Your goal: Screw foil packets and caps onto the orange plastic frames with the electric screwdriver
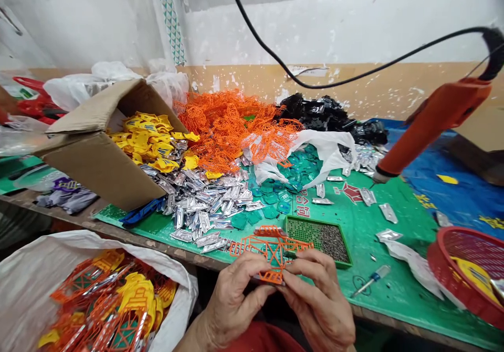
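Observation:
Between both hands is an orange plastic lattice frame (pixel 271 247), held above the table's front edge. My left hand (pixel 236 294) pinches its near left side with thumb and fingers. On the near right side my right hand (pixel 321 294) grips the same frame, its fingertips close to the left ones. Teal showing through the lattice may be a teal piece or the tabletop; I cannot tell. Just beyond the frame lies a green tray (pixel 315 236) with many small dark screws at its right end. Silver parts (pixel 212 205) and teal translucent pieces (pixel 271 197) are heaped behind.
An orange electric screwdriver (pixel 429 126) hangs at right on a black cable. A tipped cardboard box (pixel 106 168) spills yellow parts (pixel 153 136). Orange frames (pixel 232 121) and black parts (pixel 315 110) pile up behind. A white sack (pixel 23 273), a red basket (pixel 437 252) and a small screwdriver (pixel 372 279) are nearer.

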{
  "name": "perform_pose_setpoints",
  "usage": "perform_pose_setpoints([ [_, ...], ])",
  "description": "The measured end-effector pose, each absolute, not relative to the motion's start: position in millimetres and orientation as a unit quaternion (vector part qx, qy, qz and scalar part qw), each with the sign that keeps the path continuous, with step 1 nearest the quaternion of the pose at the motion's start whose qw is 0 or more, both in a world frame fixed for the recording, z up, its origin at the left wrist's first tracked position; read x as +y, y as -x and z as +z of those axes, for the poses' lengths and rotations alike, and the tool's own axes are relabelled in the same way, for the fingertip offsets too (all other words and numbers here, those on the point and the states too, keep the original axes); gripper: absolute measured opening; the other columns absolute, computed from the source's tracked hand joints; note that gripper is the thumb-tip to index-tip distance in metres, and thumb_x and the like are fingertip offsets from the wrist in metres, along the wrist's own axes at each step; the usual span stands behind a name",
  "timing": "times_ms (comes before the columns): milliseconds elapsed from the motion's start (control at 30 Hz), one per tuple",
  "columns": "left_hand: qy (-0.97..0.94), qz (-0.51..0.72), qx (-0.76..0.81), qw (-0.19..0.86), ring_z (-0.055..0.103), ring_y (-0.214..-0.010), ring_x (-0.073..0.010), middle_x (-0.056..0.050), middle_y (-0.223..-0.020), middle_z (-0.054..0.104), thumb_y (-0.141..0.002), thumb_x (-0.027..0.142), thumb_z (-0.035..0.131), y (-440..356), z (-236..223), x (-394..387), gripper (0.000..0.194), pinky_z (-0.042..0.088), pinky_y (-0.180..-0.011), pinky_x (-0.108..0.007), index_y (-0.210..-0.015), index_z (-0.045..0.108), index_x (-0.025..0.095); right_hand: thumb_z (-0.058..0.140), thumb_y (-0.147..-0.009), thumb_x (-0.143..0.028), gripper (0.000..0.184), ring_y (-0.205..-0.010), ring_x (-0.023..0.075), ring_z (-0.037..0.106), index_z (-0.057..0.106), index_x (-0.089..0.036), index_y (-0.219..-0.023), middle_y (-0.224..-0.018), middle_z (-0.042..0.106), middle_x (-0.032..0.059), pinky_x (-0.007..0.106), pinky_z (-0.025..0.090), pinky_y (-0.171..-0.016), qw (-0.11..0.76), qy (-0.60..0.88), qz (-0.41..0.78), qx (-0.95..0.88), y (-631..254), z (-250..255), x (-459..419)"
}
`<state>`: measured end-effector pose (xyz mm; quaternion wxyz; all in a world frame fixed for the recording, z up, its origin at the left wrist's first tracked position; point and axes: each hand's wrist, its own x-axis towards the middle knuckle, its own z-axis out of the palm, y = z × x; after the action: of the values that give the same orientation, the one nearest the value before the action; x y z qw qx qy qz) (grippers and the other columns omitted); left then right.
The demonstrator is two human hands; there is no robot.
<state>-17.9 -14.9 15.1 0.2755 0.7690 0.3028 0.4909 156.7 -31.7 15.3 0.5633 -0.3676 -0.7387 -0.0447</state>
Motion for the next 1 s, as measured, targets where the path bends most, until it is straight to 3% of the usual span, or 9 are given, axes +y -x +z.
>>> perform_pose_setpoints([
  [333,-0.784,0.475,0.296,0.269,0.067,-0.082,-0.015,-0.004,-0.09,0.071,-0.085,0.013,0.064,18.0,12.5,-13.7,0.026,0.053,-0.078,-0.021,-0.107,0.061,0.025,0.062,-0.084,-0.005,0.024,-0.09,0.0197,0.057,0.065,-0.019,-0.103,-0.083,0.066,0.0051,0.038,0.054,-0.076,0.578,0.368,-0.018,-0.729,-155.2,8.8,-32.4],
  [667,-0.795,0.464,0.287,0.266,0.067,-0.079,-0.0149,-0.003,-0.086,0.07,-0.084,0.008,0.064,19.7,10.2,-14.4,0.027,0.054,-0.075,-0.021,-0.105,0.061,0.025,0.061,-0.086,-0.009,0.015,-0.091,0.0205,0.057,0.066,-0.019,-0.097,-0.079,0.067,0.0048,0.038,0.053,-0.074,0.584,0.38,-0.024,-0.717,-153.8,4.9,-35.1],
  [1000,-0.818,0.434,0.275,0.258,0.066,-0.078,-0.0141,-0.004,-0.085,0.069,-0.085,0.006,0.06,22.7,14.1,-9.8,0.026,0.054,-0.073,-0.021,-0.104,0.06,0.024,0.056,-0.091,-0.018,0.01,-0.089,0.0194,0.059,0.064,-0.02,-0.096,-0.081,0.066,0.004,0.037,0.051,-0.076,0.535,0.399,-0.007,-0.745,-154.1,2.3,-30.8],
])
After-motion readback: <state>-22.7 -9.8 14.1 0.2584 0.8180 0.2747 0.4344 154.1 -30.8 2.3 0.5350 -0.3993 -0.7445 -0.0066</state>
